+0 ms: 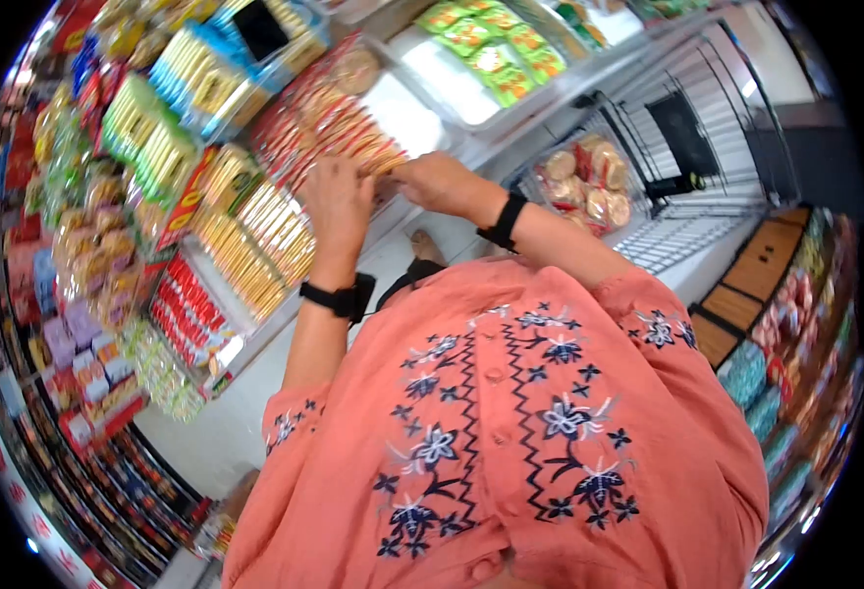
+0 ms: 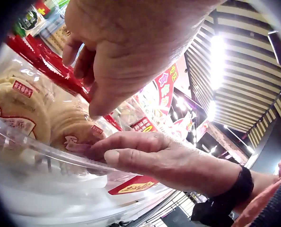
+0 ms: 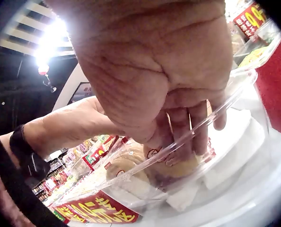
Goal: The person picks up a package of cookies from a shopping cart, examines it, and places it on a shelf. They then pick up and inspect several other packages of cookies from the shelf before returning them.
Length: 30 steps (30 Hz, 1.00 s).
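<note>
Clear packets of round, flat crackers [image 2: 20, 111] with red-edged wrappers stand in a row inside a clear plastic bin [image 3: 136, 168]. My left hand [image 1: 339, 201] is over the row with its fingers bent down among the red wrapper edges [image 2: 50, 64]; I cannot tell whether they pinch one. My right hand [image 1: 440, 184] reaches over the bin's rim at the near end of the row. Its fingers [image 3: 178, 130] go down behind the clear wall and grip a packet of round crackers [image 3: 171, 163]. Both hands are close together, each wrist wearing a black band.
A wire shopping cart [image 1: 677, 231] stands at my right, holding a clear pack of round biscuits [image 1: 589, 182]. Beyond the bin are green snack packets [image 1: 496, 49] in a tray. To the left lie yellow stick-shaped packs [image 1: 241, 260] and red packets [image 1: 189, 309]. A red-and-yellow sign [image 3: 100, 208] fronts the bin.
</note>
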Tool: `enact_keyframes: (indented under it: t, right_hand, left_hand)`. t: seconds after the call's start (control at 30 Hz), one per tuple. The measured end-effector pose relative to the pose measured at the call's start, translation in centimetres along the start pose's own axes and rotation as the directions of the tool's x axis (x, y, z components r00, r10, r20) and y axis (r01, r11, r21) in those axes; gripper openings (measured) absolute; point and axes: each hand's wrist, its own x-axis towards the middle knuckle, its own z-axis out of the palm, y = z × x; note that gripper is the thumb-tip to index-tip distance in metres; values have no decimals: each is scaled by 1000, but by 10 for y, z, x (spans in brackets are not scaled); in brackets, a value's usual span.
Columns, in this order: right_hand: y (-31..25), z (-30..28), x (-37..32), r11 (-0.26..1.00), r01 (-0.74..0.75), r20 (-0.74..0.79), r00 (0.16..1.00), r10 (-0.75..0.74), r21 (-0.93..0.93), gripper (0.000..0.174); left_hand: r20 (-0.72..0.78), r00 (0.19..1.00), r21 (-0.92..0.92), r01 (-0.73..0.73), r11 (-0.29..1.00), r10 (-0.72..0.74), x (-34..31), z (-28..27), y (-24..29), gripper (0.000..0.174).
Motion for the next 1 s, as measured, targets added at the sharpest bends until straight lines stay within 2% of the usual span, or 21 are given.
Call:
enact_keyframes:
  t: [0.1,0.2,0.3,0.4,0.53,0.57,0.6,0.63,0.7,0.77,0.83,0.93,1.0]
  right_hand:
    - [1,-10,-6,997,-8,-48,999,11,72,13]
    - [1,-25,-13,987,-54,-104,992,71,153,16]
    - [2,-59,-26,956,-136,-246,948,202,261,16]
    - [27,-94,-51,868,-215,-412,812,413,447,16]
    - [99,-116,-119,740,-328,-524,543,656,587,19]
    - [113,-120,-142,673,-366,-501,464,731,643,20]
    - [128,-123,-166,600,-395,-470,381,796,696,21]
    - [163,-109,-194,578,-373,-477,332,814,726,22]
    - [184,-104,-246,357,-229,-321,183,929,906,21]
    - [192,-100,-289,208,-274,-204,44,978,939,23]
    - [223,-72,-335,44,-224,-75,-135,988,974,28]
    - [233,-58,-377,-290,-103,259,-244,935,951,34]
    - [234,-45,-389,-335,-135,296,-249,922,932,36]
  left_hand:
    - [35,998,-47,-44,998,46,7,-10,10,31]
    - [14,992,-127,-124,984,127,22,-21,27,23]
    - [46,999,-331,1,944,16,39,-22,50,23]
    - [146,986,-589,151,794,-79,57,-21,81,22]
    - [230,973,-700,170,694,-7,68,7,111,21]
    - [320,947,-675,239,698,-14,68,12,119,21]
    - [287,956,-700,162,696,66,68,16,129,21]
    - [338,937,-688,184,702,86,67,23,136,21]
    - [442,890,-659,240,713,109,63,32,149,22]
    - [527,843,-656,323,683,108,58,46,156,22]
    - [576,810,-636,361,682,108,54,58,165,22]
    - [627,771,-592,375,714,115,55,62,181,22]
    - [629,769,-581,365,727,116,54,70,188,22]
